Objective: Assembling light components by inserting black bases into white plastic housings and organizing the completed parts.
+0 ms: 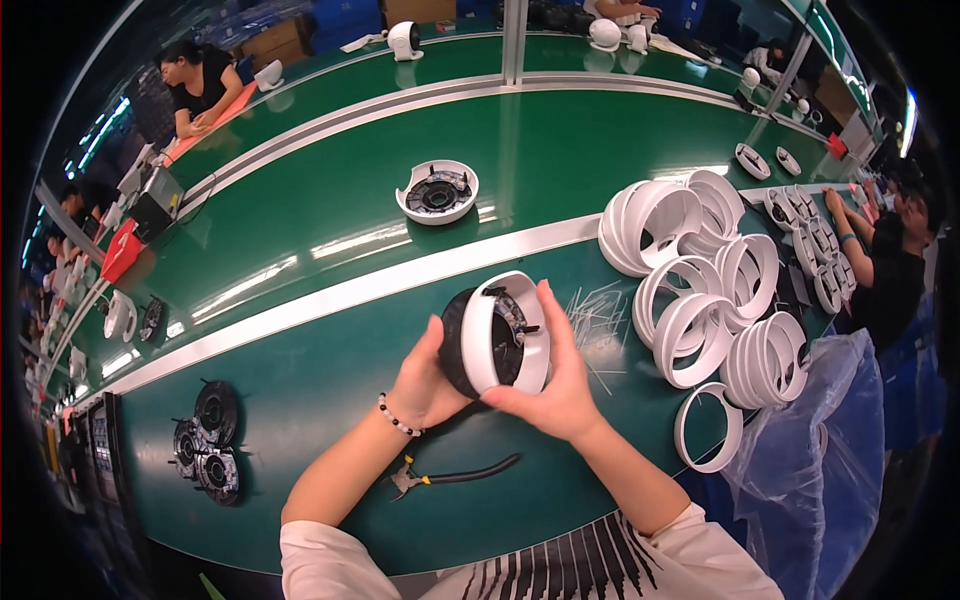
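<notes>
1. Far to the left of the held fan housing (497, 345), three black round motor parts (207, 443) lie clustered on the green work table (330, 370), well apart from both hands.
2. The left hand (428, 385), with a beaded bracelet (398, 416) at the wrist, cups the black back half of the housing from the left; its fingers are wrapped behind the part, thumb on the rim.
3. Below and slightly left of the housing, a pair of black-handled pliers (450, 475) lies flat on the table between the two forearms, touched by neither.
4. The housing itself, a white ring fitted over a black round body, is held tilted on edge above the table, near its front edge, between both hands.
5. Beyond the housing, on the green conveyor belt (560, 160), a white round base with a black centre (438, 192) rests alone.
6. The right hand (558, 385) grips the white ring from the right, fingers closed over its rim.
7. Just right of the housing lies a scatter of thin clear cable ties (597, 320).
8. Further right, a heap of white rings (700, 280) lies piled, with a clear plastic bag (815, 450) below them.
</notes>
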`<state>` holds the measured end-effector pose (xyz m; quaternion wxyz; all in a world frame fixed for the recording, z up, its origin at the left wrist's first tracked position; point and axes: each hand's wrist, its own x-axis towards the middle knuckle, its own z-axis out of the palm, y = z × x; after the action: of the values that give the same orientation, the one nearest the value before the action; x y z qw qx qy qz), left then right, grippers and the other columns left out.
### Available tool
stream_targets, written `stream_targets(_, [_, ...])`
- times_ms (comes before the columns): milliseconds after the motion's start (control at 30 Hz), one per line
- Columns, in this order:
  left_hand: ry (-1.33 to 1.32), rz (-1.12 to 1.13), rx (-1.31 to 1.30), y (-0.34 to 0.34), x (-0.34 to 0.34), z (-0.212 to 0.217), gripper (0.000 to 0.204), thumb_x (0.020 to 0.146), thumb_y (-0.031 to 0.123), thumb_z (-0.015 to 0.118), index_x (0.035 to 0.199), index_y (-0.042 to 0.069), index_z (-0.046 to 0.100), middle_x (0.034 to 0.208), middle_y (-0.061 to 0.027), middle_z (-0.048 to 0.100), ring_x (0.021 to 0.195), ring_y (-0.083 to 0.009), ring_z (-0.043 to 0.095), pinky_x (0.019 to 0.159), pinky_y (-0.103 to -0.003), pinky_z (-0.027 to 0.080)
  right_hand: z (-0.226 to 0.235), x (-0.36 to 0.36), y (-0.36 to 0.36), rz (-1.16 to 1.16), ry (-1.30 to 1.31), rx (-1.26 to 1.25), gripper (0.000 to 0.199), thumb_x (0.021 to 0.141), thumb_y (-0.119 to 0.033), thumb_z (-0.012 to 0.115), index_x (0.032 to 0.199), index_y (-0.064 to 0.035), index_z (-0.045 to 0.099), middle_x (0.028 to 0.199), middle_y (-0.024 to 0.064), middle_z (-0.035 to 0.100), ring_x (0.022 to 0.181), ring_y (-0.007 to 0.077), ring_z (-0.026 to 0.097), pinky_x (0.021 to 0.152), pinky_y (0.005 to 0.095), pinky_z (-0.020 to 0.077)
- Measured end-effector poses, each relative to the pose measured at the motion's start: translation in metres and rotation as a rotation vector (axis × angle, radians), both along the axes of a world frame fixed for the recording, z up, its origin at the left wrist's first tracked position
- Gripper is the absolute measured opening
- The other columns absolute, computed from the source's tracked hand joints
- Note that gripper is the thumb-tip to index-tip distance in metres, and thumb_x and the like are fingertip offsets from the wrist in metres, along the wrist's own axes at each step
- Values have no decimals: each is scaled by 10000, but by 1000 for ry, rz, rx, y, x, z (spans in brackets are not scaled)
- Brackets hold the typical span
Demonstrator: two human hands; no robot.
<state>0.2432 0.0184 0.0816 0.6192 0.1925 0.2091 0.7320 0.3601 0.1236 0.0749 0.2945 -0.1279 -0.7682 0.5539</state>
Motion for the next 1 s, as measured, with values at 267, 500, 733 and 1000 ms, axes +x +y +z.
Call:
stream_targets(267, [-44,131,-224,10,2,-5,642,818,542,292,1216,42,349,1176,-160,436,1077,-294,443,908,-450,365,16,5,9,94,86,-135,1083,516,-308,784,1294,25,108,1295,258,206,1190,356,244,956,423,257])
stream_targets(500, [54,156,-281,11,5,-13,582,830,501,272,1201,68,390,1153,-111,467,1033,-233,481,867,-380,414,19,6,3,47,38,486,1015,484,-334,785,1261,19,236,1305,262,206,1173,388,269,935,445,258])
stream_targets(733, [-113,71,-209,9,11,0,764,767,668,198,1226,82,365,1192,-114,432,1064,-249,457,884,-384,402,22,6,6,40,15,520,1071,447,-390,791,1244,54,228,1291,260,218,1130,398,290,915,456,274])
stream_targets(1000, [-23,53,-214,9,16,-14,857,719,733,167,1242,76,338,1212,-119,414,1110,-246,419,917,-399,374,22,7,0,-26,-134,559,1075,418,-448,778,1191,98,268,1220,230,296,1056,374,335,884,435,308])
